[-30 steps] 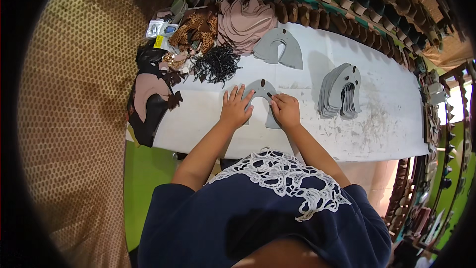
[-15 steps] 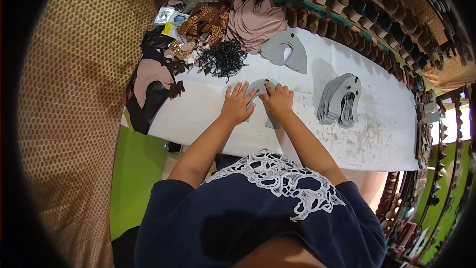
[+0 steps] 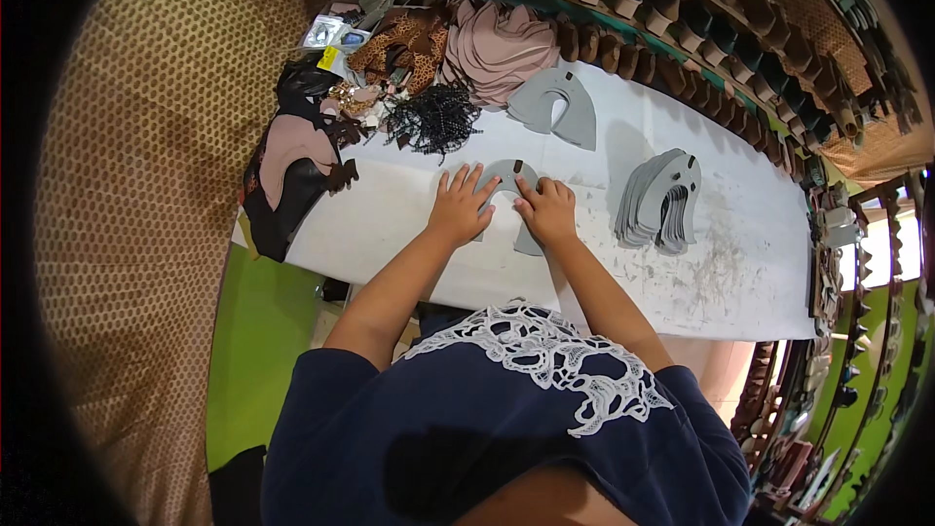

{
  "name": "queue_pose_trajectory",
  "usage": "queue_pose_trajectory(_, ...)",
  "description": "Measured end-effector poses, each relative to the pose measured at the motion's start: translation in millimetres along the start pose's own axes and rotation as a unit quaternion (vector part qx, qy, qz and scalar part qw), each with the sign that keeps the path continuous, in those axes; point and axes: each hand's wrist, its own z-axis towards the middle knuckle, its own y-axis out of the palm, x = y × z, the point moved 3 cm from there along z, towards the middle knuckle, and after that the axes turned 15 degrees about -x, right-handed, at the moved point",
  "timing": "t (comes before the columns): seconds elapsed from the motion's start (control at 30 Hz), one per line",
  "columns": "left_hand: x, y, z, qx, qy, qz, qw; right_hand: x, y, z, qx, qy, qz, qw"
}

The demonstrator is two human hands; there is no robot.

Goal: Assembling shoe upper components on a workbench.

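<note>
A grey U-shaped shoe-upper piece [image 3: 504,176] lies flat on the white table between my hands, its curved end away from me. A small dark patch [image 3: 518,166] sits at the top of its curve. My left hand [image 3: 460,205] rests on the piece's left side with its fingers spread. On the other side my right hand [image 3: 548,211] presses down, index finger stretched out just below the dark patch. Nothing is gripped in either hand. Under my palms, parts of both legs of the piece are hidden.
To the right stands a fanned stack of similar grey pieces [image 3: 662,200]. More grey pieces [image 3: 557,105] lie beyond my hands. Pink pieces [image 3: 497,49], leopard-print material [image 3: 404,44], black braided strips [image 3: 429,117] and black pieces [image 3: 292,195] crowd the left. Shoes line the racks [image 3: 662,10] behind.
My right index finger has drawn back slightly, so the dark patch shows more fully. The left hand stays on the piece. The whole view has shifted slightly.
</note>
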Motion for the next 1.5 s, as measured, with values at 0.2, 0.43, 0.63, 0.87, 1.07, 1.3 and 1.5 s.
queue_pose_trajectory(0.2, 1, -4, 10, -0.088, -0.037, -0.001, 0.995, -4, -2, 5, -0.026, 0.038, -0.007, 0.999)
queue_pose_trajectory(0.43, 16, 3, 13, -0.059, -0.09, 0.002, 0.994, -2, -4, -8, 0.031, -0.001, 0.029, 0.999)
queue_pose_trajectory(0.63, 12, 7, 14, -0.051, -0.08, -0.008, 0.996, 4, -1, -6, 0.038, 0.008, 0.025, 0.999)
queue_pose_trajectory(0.87, -2, 12, 2, -0.056, -0.065, -0.041, 0.995, -3, -1, -16, -0.001, 0.019, 0.059, 0.998)
queue_pose_trajectory(1.07, -3, 4, -23, -0.067, -0.042, -0.05, 0.996, -16, 3, -56, -0.1, 0.087, -0.016, 0.991)
queue_pose_trajectory(1.3, -5, -1, -23, -0.055, -0.055, -0.081, 0.994, -12, 6, -57, -0.098, 0.135, 0.026, 0.986)
queue_pose_trajectory(1.5, -9, -1, -23, -0.046, -0.056, -0.111, 0.991, -14, 1, -53, -0.088, 0.155, 0.048, 0.983)
